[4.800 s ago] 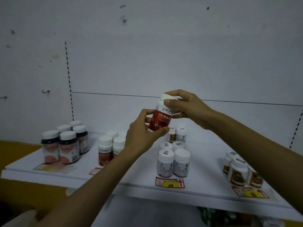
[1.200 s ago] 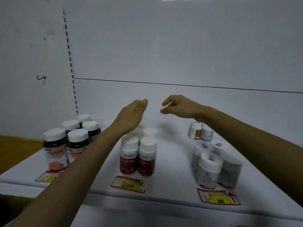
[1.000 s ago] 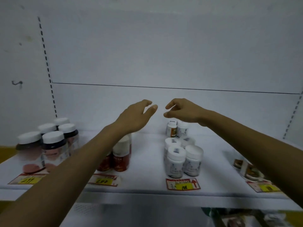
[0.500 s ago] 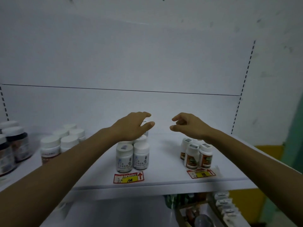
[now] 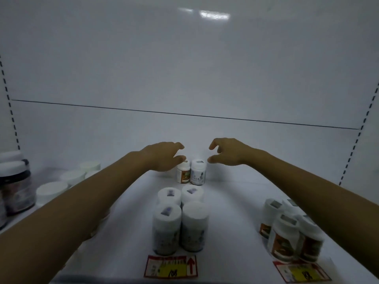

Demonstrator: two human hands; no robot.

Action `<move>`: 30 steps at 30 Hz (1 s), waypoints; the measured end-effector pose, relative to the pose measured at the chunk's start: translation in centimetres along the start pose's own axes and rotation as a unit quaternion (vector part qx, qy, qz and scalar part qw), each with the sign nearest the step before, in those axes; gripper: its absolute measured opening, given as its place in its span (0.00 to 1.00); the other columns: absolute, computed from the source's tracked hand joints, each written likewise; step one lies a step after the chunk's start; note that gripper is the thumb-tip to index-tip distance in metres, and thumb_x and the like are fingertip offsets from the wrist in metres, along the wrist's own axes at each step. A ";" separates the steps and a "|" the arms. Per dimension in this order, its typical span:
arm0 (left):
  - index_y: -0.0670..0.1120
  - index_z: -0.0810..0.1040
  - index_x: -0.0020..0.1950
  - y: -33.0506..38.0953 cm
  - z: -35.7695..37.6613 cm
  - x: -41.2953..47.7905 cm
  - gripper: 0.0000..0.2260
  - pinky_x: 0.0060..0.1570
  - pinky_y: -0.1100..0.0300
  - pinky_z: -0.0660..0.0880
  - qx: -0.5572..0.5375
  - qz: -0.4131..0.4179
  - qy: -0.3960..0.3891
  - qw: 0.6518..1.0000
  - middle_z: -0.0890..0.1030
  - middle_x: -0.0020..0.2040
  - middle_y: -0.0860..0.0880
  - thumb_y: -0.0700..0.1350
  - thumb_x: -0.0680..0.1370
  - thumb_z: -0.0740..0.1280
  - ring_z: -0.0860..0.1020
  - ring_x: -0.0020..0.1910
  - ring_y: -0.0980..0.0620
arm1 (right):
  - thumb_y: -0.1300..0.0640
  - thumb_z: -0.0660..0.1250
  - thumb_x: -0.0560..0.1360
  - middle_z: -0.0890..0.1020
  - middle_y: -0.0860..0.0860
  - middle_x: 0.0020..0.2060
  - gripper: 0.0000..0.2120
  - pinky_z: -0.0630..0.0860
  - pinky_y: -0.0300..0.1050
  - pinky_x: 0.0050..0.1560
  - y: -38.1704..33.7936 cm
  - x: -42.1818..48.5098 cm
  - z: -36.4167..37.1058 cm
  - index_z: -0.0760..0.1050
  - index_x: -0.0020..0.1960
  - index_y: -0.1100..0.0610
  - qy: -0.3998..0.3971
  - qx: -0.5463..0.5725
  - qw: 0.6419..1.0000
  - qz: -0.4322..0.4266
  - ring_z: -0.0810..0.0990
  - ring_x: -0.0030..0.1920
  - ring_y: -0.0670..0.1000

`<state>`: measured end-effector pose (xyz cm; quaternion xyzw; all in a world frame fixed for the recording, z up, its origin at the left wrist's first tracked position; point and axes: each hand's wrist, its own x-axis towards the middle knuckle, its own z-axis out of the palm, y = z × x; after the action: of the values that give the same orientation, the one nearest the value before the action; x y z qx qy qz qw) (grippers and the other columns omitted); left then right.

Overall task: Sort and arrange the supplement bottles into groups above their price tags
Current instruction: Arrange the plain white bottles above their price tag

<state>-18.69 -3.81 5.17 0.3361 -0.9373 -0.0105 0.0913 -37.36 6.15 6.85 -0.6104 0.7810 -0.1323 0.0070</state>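
Here, at the back of the shelf (image 5: 235, 212), our left hand (image 5: 164, 156) hovers empty, fingers loosely spread, beside an orange-label bottle (image 5: 183, 173); next to it stands a grey-label bottle (image 5: 198, 174), both upright, caps up; our right hand (image 5: 229, 153), likewise empty and half-curled, flanks them; light, rigid, smooth plastic, we judge, best gripped round the body.

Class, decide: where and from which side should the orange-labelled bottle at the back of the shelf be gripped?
Probably by its white cap, from above-left: the orange-labelled bottle stands upright, with a grey-labelled bottle close on its right.
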 end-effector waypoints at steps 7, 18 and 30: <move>0.49 0.61 0.73 -0.6 2.4 4.7 0.22 0.62 0.51 0.69 0.113 0.034 -0.075 0.990 0.70 0.69 0.46 0.53 0.80 0.56 0.71 0.65 0.46 | 0.45 0.66 0.74 0.71 0.53 0.68 0.29 0.69 0.48 0.59 0.1 8.6 4.6 0.64 0.71 0.53 -0.060 -0.104 0.993 -0.014 0.71 0.64 0.55; 0.51 0.61 0.73 0.2 2.3 5.1 0.24 0.62 0.48 0.69 0.111 0.032 -0.009 0.993 0.68 0.70 0.48 0.57 0.79 0.56 0.69 0.67 0.47 | 0.47 0.71 0.70 0.78 0.55 0.53 0.17 0.70 0.44 0.43 1.4 10.1 6.6 0.70 0.51 0.56 -0.034 -0.067 0.996 -0.037 0.73 0.47 0.52; 0.50 0.71 0.59 9.5 0.9 0.6 0.21 0.43 0.65 0.75 -0.250 -0.015 0.059 0.966 0.79 0.51 0.51 0.58 0.71 0.68 0.78 0.43 0.56 | 0.50 0.68 0.73 0.82 0.54 0.46 0.12 0.81 0.42 0.42 4.3 -0.8 -3.4 0.76 0.50 0.58 -0.051 0.324 0.941 -0.087 0.84 0.45 0.53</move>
<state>-25.23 3.09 5.18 0.3168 -0.8927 -0.2261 0.2271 -41.83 8.52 9.07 -0.6465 0.6383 -0.3472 0.2325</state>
